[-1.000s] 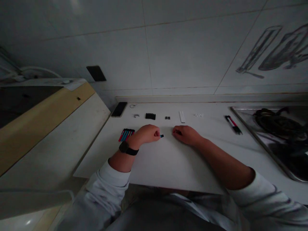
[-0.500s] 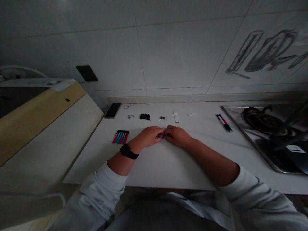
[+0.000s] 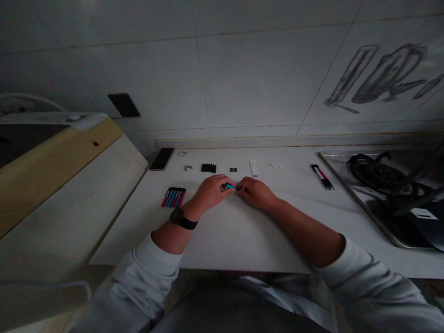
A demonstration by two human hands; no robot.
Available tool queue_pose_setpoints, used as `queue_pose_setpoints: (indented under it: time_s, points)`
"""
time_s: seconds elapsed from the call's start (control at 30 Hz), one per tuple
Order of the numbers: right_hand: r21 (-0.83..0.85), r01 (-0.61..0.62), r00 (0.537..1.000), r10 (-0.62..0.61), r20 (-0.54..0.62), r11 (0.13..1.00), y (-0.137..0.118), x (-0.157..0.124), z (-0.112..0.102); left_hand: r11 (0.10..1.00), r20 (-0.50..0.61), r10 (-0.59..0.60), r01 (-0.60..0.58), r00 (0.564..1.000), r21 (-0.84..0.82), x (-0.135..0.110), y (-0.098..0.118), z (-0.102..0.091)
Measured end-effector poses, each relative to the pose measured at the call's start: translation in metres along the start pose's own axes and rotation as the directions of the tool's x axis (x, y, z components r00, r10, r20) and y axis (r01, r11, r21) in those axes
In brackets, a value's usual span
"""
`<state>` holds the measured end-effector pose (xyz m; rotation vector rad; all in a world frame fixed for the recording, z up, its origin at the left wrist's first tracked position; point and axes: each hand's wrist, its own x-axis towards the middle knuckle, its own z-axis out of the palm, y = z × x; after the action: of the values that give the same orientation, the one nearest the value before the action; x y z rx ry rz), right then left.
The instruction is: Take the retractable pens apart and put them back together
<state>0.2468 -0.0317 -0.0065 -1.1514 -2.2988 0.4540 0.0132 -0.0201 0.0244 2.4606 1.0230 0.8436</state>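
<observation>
My left hand [image 3: 212,190], a black watch on its wrist, is closed around a blue pen barrel [image 3: 229,186] that shows between thumb and fingers. My right hand [image 3: 255,192] pinches at the barrel's right end, where a small dark part shows; what exactly its fingers grip is partly hidden. Both hands meet over the middle of the white table [image 3: 239,236]. Left of them lies a row of red and blue pen barrels [image 3: 174,197] with black ends. Beyond the hands are black ribbed grips [image 3: 208,168], small dark pieces [image 3: 233,169] and thin white sticks [image 3: 254,168].
Small metallic pieces [image 3: 188,167], a ring-shaped item [image 3: 182,153] and a phone [image 3: 161,159] lie at the back left. Tiny white pieces [image 3: 275,165] lie back right. Pens [image 3: 322,177] rest beside a gas stove [image 3: 378,185]. A tiled wall rises behind.
Both hands have shifted slightly away from me, and the fingers have parted a little. More of the blue barrel now shows between them. The laid-out parts stay in place.
</observation>
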Motion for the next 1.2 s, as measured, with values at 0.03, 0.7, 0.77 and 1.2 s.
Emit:
queue_pose_setpoints:
  time_s: [0.03, 0.7, 0.77, 1.2]
  points:
    - [0.021, 0.007, 1.000, -0.007, -0.008, 1.000, 0.000, 0.000, 0.000, 0.998, -0.014, -0.021, 0.020, 1.000, -0.063, 0.000, 0.000, 0.001]
    - [0.290, -0.054, 0.997, 0.066, -0.029, 0.955, -0.002, 0.003, -0.003, 0.592, 0.026, -0.380, 0.265, 0.925, -0.761, 0.005, -0.007, 0.025]
    - [0.312, -0.065, 0.997, 0.074, -0.016, 0.948, -0.003, 0.003, -0.001, 0.549, 0.036, -0.380, 0.257, 0.924, -0.796, 0.005, -0.004, 0.027]
    - [0.157, -0.321, 0.739, 0.350, -0.575, 0.934, 0.069, 0.001, -0.060, 0.848, -0.066, -0.271, 0.205, 0.960, -0.489, 0.001, -0.018, 0.030]
